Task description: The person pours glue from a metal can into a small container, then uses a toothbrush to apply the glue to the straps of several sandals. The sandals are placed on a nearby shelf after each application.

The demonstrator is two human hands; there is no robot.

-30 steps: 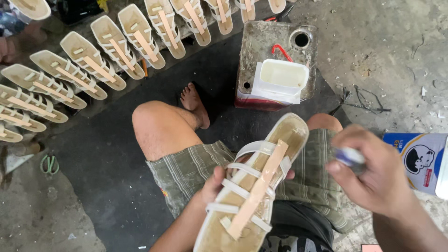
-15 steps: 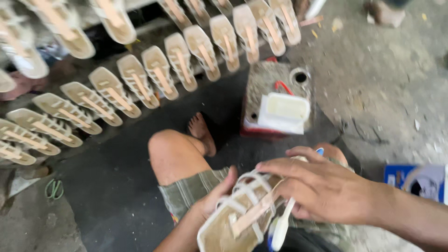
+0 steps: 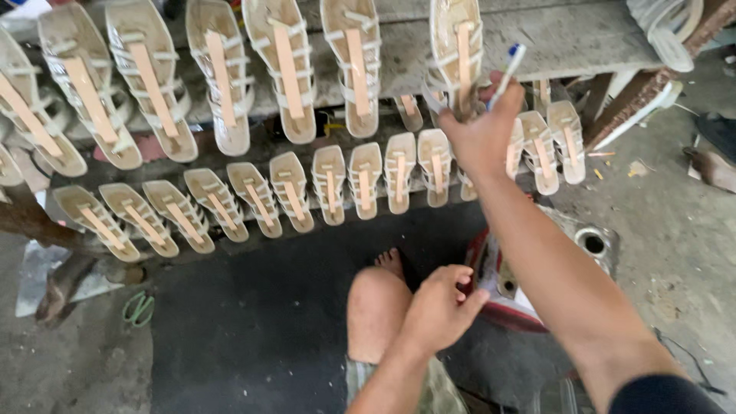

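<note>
1. The right hand (image 3: 481,132) is up at the upper shelf (image 3: 583,38), closed on a strappy sandal (image 3: 458,54) and a blue-tipped brush (image 3: 507,70); bare shelf lies to its right.
2. To its left the upper row of sandals (image 3: 222,77) sits shoe beside shoe, with only narrow gaps between them.
3. Just below that hand, the lower row of smaller sandals (image 3: 330,184) blocks the way down, packed edge to edge.
4. The left hand (image 3: 441,307) rests loosely curled over the bare knee (image 3: 376,307); dark floor mat (image 3: 253,322) to its left lies open.
5. To its right, the outstretched right forearm and a grimy tin can (image 3: 586,241) crowd the space.
</note>
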